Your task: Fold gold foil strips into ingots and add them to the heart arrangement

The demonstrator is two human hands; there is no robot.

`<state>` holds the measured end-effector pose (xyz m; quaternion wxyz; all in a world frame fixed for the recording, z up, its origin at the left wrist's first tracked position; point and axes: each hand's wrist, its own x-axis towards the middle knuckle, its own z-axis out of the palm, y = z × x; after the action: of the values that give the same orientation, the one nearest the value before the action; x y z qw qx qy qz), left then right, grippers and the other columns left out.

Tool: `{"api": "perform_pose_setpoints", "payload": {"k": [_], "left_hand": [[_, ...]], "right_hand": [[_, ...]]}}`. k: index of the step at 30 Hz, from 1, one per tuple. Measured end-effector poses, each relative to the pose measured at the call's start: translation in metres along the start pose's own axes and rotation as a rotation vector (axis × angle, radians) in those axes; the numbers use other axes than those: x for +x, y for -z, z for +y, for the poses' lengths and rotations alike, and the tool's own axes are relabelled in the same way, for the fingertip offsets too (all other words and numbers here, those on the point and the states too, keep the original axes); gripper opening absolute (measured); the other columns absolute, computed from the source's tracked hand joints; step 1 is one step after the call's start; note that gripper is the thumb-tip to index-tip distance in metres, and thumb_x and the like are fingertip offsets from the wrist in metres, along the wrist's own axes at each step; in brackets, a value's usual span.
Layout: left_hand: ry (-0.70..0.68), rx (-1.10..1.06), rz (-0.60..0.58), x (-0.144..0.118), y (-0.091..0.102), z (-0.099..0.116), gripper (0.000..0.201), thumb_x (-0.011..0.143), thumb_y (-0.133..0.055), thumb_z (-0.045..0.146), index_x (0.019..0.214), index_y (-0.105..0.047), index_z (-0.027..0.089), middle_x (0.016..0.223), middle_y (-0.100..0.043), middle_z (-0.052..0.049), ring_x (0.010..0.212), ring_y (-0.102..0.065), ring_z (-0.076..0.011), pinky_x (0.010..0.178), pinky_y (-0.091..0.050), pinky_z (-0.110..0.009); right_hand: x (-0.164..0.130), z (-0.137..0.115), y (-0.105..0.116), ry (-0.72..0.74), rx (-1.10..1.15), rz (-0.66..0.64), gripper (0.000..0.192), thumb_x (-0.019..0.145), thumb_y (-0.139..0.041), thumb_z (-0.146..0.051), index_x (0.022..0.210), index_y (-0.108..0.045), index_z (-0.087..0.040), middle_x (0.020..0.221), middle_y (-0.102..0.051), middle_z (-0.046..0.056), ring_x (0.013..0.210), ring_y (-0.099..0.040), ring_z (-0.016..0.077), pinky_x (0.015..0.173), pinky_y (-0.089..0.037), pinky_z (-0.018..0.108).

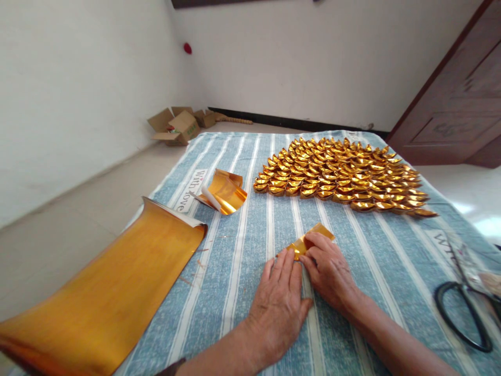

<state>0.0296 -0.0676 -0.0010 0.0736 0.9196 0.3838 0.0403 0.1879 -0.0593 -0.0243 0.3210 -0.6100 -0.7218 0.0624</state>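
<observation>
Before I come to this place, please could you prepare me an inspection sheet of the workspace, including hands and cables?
Surface: striped blue-and-white cloth, with printed lettering.
Job's things: small gold strip under the fingers; many folded gold pieces massed in rows beyond; large gold sheet at left; smaller curled sheet past it.
Clutter: thin scraps beside the large sheet; black-handled scissors at right.
Hands: left hand flat, fingertips at the strip; right hand bent over it, grip unclear.
Cables: nothing seen.
Surroundings: open cardboard box on the floor; pale wall; reddish-brown wooden panel at right.
</observation>
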Motion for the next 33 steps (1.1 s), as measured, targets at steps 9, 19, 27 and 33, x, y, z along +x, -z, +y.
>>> {"api": "perform_pose_setpoints", "payload": {"k": [9,19,27,33], "left_hand": [[0.024,-0.029,-0.018,0.0,-0.002,0.0,0.062,0.088,-0.048,0.038,0.139,-0.032,0.007,0.148,-0.034,-0.02,0.138,-0.029,-0.0322,0.108,-0.033,-0.056],[0.033,-0.022,0.011,0.003,-0.002,-0.002,0.07,0.085,-0.052,0.056,0.136,-0.04,0.01,0.145,-0.041,-0.018,0.135,-0.036,-0.0322,0.108,-0.032,-0.054],[0.011,0.008,0.095,0.001,-0.01,-0.003,0.071,0.086,-0.046,0.061,0.136,-0.041,0.011,0.142,-0.045,-0.016,0.133,-0.039,-0.031,0.11,-0.03,-0.053],[-0.016,0.039,0.128,0.002,-0.014,-0.003,0.071,0.086,-0.044,0.061,0.134,-0.041,0.008,0.139,-0.047,-0.02,0.131,-0.042,-0.0324,0.107,-0.036,-0.051]], "right_hand": [[-0.001,0.0,-0.001,-0.02,-0.007,-0.013,0.024,0.088,-0.046,-0.016,0.065,-0.055,-0.017,0.098,-0.061,0.012,0.092,-0.055,0.0232,0.08,-0.045,0.039],[-0.004,-0.001,-0.004,-0.042,-0.073,0.024,0.023,0.088,-0.046,-0.019,0.068,-0.057,-0.018,0.103,-0.063,0.013,0.097,-0.056,0.0264,0.083,-0.045,0.041],[-0.006,-0.002,-0.005,-0.021,-0.13,0.071,0.019,0.087,-0.047,-0.018,0.073,-0.059,-0.018,0.108,-0.063,0.014,0.1,-0.055,0.0278,0.083,-0.045,0.043],[-0.006,-0.002,-0.004,-0.035,-0.117,0.072,0.017,0.086,-0.047,-0.017,0.074,-0.059,-0.017,0.108,-0.063,0.014,0.1,-0.055,0.0271,0.083,-0.045,0.043]]}}
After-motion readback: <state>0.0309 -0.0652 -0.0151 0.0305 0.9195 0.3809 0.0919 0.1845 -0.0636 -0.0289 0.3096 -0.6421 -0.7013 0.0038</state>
